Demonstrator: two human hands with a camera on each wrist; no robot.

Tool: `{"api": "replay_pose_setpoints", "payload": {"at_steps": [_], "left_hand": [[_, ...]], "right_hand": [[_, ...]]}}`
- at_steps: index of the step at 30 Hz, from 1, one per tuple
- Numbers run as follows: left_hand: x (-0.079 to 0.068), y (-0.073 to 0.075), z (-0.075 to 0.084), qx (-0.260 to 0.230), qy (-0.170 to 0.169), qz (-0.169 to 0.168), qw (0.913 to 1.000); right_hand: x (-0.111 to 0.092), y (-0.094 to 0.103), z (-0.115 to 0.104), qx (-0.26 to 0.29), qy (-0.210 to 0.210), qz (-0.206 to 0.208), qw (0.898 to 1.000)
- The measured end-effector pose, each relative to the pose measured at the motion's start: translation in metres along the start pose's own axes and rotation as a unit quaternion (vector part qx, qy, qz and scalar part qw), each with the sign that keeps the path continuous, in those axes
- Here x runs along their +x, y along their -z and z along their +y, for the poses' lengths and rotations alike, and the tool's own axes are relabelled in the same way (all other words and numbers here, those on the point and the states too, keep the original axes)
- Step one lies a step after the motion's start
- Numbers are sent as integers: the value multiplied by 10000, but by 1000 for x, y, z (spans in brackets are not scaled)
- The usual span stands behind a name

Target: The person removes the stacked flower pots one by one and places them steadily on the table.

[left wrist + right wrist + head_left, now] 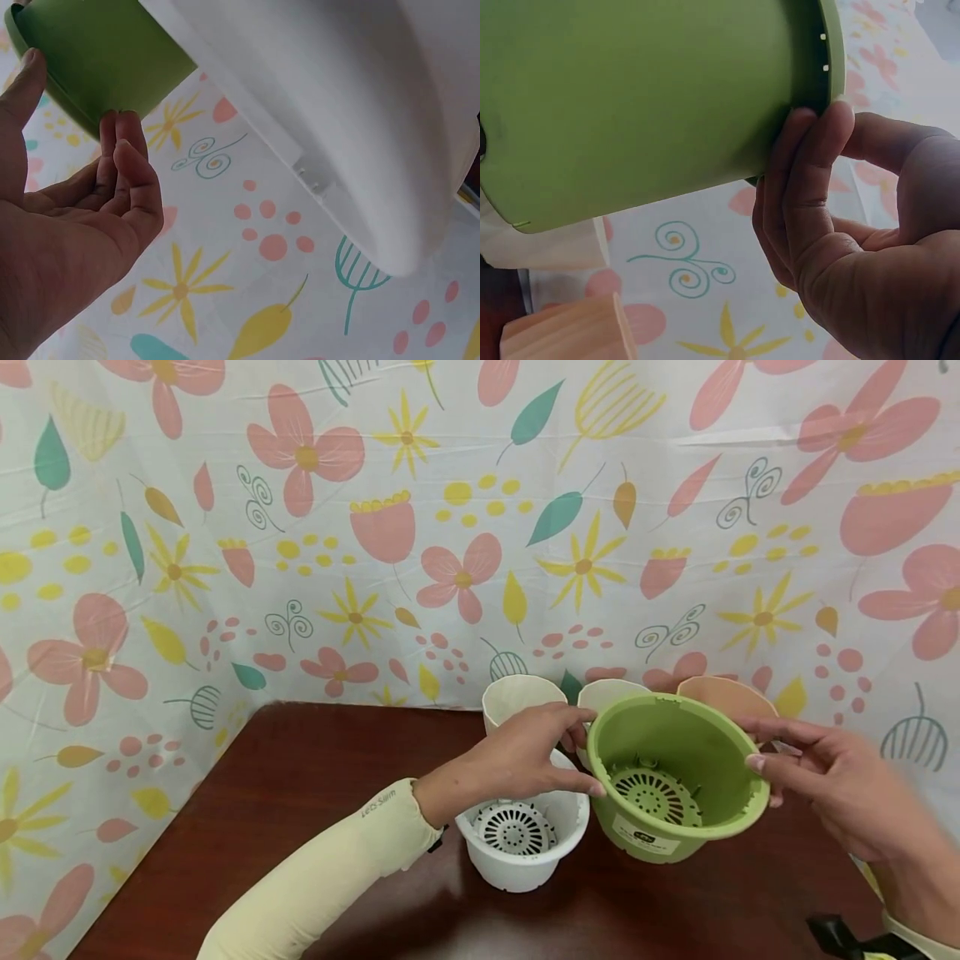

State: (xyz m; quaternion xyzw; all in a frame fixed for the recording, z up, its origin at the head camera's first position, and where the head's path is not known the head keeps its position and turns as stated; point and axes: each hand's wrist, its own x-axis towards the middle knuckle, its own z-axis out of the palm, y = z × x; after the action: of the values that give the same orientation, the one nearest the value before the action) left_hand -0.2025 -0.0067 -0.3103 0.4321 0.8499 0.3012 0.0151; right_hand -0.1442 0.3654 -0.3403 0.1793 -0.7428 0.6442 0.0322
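Observation:
A green plastic flower pot [720,768] is held tilted over the table, its open top toward me and its slotted base visible inside. My left hand [517,756] pinches its left rim, the thumb in front and the fingers behind. On the opposite side, my right hand [847,785] grips the rim, with the thumb at the inner edge and fingers curled beneath the lip, as the right wrist view shows. Below my left hand stands a white pot [521,872] with a slotted base, partly covered by that hand. A pale label [645,839] marks the green pot's outside.
Along the back of the dark wooden table [337,827] stand a cream pot [517,697], another pale pot [611,692] and a peach pot [727,693]. The green pot partly hides two of them. Behind them hangs a flower-patterned cloth [450,468].

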Motion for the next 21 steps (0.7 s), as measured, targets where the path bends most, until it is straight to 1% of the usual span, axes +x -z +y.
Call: {"api": "replay_pose_setpoints", "payload": {"at_steps": [4,8,13,15,18,21], "left_hand": [[0,-4,2,219,115,-23,9997],[2,-11,4,444,130,-12,9989],[5,-20,6,677,108,-9,9976],[6,-23,6,782,78,-24,9969],[7,-28,7,1013,-26,2,9949],[7,-33,7,1322,-140,36,9911]], "right_hand": [[1,-3,7,-62,9,33,10000],[1,-4,15,-243,-47,41,9997],[0,-3,22,-337,-151,26,9993],[-1,-3,24,-345,-149,28,9993],[-2,-1,29,-521,-165,41,9985],[-3,0,34,-840,-130,14,9964]]}}
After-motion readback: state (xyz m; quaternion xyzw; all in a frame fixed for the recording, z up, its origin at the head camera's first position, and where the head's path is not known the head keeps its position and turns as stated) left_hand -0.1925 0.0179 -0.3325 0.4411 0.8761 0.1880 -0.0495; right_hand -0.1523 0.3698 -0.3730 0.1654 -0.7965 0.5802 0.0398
